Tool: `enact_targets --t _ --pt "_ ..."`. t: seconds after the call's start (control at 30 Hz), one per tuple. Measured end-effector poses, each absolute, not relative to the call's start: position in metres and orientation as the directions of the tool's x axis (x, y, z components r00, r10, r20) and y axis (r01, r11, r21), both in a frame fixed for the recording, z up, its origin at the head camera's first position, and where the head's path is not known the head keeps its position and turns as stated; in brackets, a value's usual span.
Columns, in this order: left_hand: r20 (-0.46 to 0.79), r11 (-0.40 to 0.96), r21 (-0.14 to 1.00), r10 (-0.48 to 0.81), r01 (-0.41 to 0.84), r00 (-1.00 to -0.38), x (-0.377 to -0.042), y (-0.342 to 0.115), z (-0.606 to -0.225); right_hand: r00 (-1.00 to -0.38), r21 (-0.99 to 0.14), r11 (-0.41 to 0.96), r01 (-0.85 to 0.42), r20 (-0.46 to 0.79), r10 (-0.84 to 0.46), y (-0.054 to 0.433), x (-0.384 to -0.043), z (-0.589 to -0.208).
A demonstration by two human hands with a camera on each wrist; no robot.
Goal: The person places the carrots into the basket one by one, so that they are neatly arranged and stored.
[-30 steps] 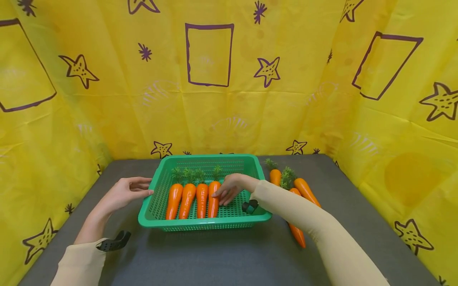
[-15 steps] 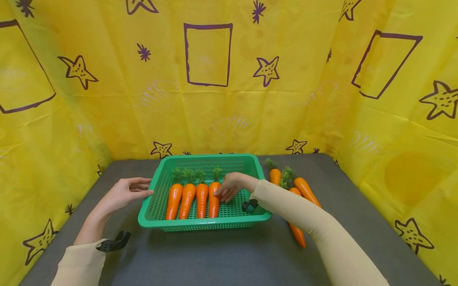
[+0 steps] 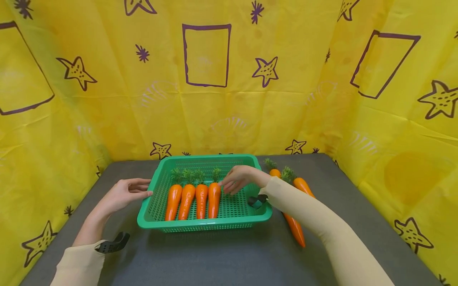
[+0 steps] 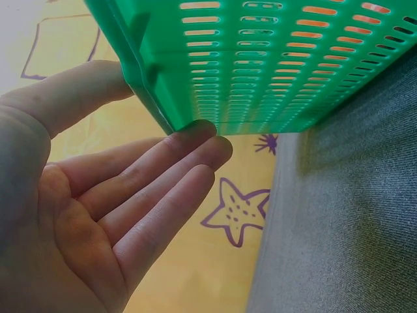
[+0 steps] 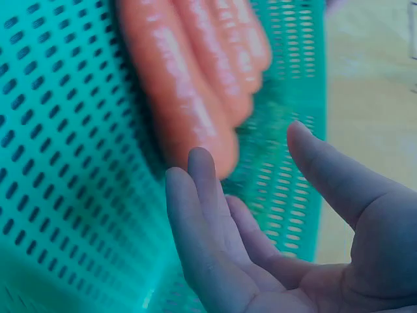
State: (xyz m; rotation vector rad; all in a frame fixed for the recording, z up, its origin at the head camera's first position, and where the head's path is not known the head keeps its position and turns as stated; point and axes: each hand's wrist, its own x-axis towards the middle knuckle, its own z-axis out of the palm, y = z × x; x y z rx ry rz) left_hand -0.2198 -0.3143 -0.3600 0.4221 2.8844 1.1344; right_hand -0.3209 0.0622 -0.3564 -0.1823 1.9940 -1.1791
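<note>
A green perforated basket (image 3: pixel 229 222) stands on the table, with several orange carrots lying side by side in its left and middle part, leafy tops toward the back. My left hand (image 3: pixel 123 194) is at the basket's left side, its thumb and extended fingers touching the rim; in the left wrist view the fingers (image 4: pixel 163 215) lie straight below the basket wall (image 4: pixel 166 65). Inside the basket, my right hand (image 3: pixel 239 178) hovers just right of the rightmost carrot (image 3: pixel 214 200), fingers loose and holding nothing. The right wrist view shows its fingers (image 5: pixel 186 228) near that carrot's thick end (image 5: pixel 202 140).
Right of the basket, more carrots lie on the dark grey table (image 3: pixel 200 258): one at the back (image 3: pixel 275 173), one slanting right (image 3: pixel 304 186), and one pointing forward (image 3: pixel 296 232), partly hidden by the right sleeve. A yellow patterned cloth (image 3: pixel 229 119) surrounds the table.
My right hand has let go of the rightmost carrot and moved slightly up and to the right. The left hand stays at the basket rim.
</note>
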Motion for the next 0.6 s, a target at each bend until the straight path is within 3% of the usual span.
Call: enact_targets --t 0.2,0.6 --pt "0.081 0.706 0.668 0.242 0.233 -0.967 -0.219 -0.314 -0.361 -0.679 -0.827 0.533 0.180 -0.496 -0.541 0.082 -0.315 -0.337" --pt "0.080 0.716 0.656 0.247 0.238 -0.966 -0.220 -0.316 -0.360 -0.730 -0.865 0.480 0.148 -0.423 -0.537 0.137 -0.307 -0.303"
